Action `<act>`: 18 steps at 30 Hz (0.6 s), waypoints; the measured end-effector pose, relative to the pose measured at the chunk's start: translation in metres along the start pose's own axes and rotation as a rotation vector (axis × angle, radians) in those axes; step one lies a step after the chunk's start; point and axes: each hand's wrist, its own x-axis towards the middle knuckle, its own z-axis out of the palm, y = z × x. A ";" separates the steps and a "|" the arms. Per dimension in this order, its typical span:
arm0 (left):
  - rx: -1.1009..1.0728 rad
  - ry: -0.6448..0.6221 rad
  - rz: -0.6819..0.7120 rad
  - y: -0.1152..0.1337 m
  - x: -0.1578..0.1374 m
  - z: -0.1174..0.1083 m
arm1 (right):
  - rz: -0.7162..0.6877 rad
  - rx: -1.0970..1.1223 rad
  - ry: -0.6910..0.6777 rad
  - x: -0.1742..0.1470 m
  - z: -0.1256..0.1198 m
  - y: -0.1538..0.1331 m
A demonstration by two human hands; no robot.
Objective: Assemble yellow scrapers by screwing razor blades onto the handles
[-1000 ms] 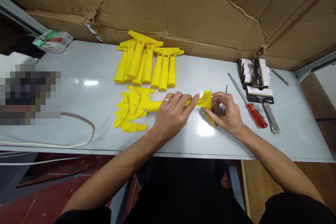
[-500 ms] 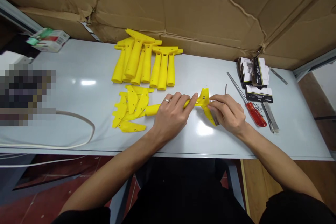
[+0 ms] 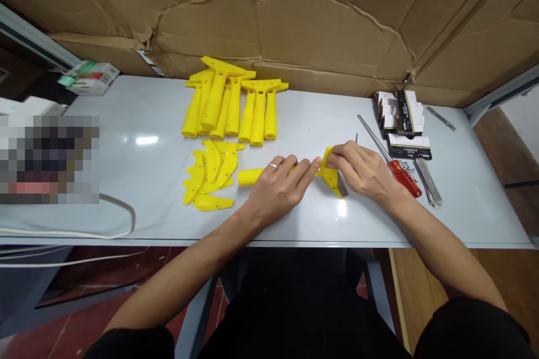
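Gripping a smooth yellow plastic scraper (image 3: 248, 177) over the glossy counter (image 3: 315, 112) here: left hand (image 3: 280, 188) wrapped over its tube handle, right hand (image 3: 362, 171) pinching the flared head, thin flat metal blade (image 3: 342, 187) poking out. Curvy flat yellow plates (image 3: 210, 175) piled left, red-handled screwdriver (image 3: 405, 178) right. Farther back, black-and-white boxes (image 3: 408, 148), can't see inside, then creased brown cardboard (image 3: 311, 33).

Yellow scraper (image 3: 330, 177), held sideways in both hands (image 3: 280, 184), handle (image 3: 249, 177) pointing left, grey blade (image 3: 342, 186) showing at its right end
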 end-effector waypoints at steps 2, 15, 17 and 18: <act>0.035 -0.009 0.028 0.003 0.005 -0.007 | -0.033 -0.020 0.000 -0.002 -0.004 0.004; -0.041 -0.074 -0.290 -0.042 0.010 0.002 | 0.479 0.305 0.283 -0.012 -0.016 0.015; 0.012 -0.095 -0.484 -0.080 0.009 0.022 | 0.716 0.474 0.318 -0.017 -0.019 0.022; 0.036 -0.120 -0.565 -0.100 0.011 0.034 | 0.798 0.534 0.313 -0.020 -0.020 0.025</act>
